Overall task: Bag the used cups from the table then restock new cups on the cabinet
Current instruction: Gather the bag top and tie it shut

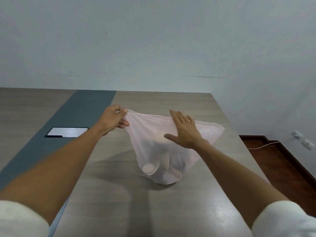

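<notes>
A thin, pale pink translucent plastic bag (pixel 153 142) stands on the wooden table (pixel 111 194), its mouth stretched wide. Through its bottom I can make out used cups (pixel 150 168) lying on their sides. My left hand (pixel 115 119) pinches the bag's left rim between thumb and fingers and holds it up. Over the right side of the bag's mouth is my right hand (pixel 183 130), flat, fingers spread, holding nothing. Whether it touches the plastic I cannot tell.
A dark grey strip (pixel 71 117) runs along the table on the left, with a white rectangular inset panel (pixel 67 132) in it. The table's right edge drops to a dark wooden floor (pixel 273 159). A wall with sockets (pixel 306 142) and a cable stands behind.
</notes>
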The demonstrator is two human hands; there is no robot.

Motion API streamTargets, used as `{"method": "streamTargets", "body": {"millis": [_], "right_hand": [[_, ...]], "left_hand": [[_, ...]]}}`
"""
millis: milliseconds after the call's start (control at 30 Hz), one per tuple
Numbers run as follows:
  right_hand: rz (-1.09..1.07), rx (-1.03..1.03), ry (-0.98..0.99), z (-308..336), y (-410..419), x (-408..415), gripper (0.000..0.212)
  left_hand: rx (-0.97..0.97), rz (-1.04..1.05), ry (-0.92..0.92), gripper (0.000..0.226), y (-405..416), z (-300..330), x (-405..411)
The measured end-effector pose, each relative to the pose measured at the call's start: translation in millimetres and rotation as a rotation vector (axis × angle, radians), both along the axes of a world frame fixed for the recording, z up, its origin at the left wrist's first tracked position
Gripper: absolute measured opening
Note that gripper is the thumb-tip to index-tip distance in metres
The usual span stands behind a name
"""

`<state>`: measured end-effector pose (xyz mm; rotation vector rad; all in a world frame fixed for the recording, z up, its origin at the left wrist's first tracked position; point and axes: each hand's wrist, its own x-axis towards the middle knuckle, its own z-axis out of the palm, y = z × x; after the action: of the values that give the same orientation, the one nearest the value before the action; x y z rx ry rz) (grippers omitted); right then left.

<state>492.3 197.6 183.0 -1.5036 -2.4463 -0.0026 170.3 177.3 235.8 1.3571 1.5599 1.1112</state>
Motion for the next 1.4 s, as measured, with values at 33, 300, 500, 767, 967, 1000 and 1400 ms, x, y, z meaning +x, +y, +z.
{"method": "streamTargets", "body": {"millis": [33,300,500,767,967,1000,1400], "right_hand": [[-0.026,-0.029,0.022,-3,3,-12,0.073],[-0.103,0.016,0.466,2,1,-26,0.033],[-0.005,0.047,0.393,12,-1,-44,0.037],[-0.083,-0.221,0.45,14,-4,-32,0.048],[0.017,0.309,0.06,-29,-38,-21,0.027],[0.035,0.329,0.03,-36,-41,-22,0.02],[-0.014,-0.002,0.156,-14,-25,-36,0.022]], "left_hand": [[-0.001,0.007,0.002,0.022,-1,1,-2],[0.02,0.29,0.534,0.013,-2,-9,-23],[0.5,-0.182,0.909,0.054,-10,-20,52],[0.337,-0.357,0.92,0.025,-8,-41,103],[0.031,-0.283,0.814,0.038,1,-39,115],[0.013,-0.301,0.836,0.038,4,-40,114],[0.204,-0.364,0.926,0.037,-6,-48,98]]}}
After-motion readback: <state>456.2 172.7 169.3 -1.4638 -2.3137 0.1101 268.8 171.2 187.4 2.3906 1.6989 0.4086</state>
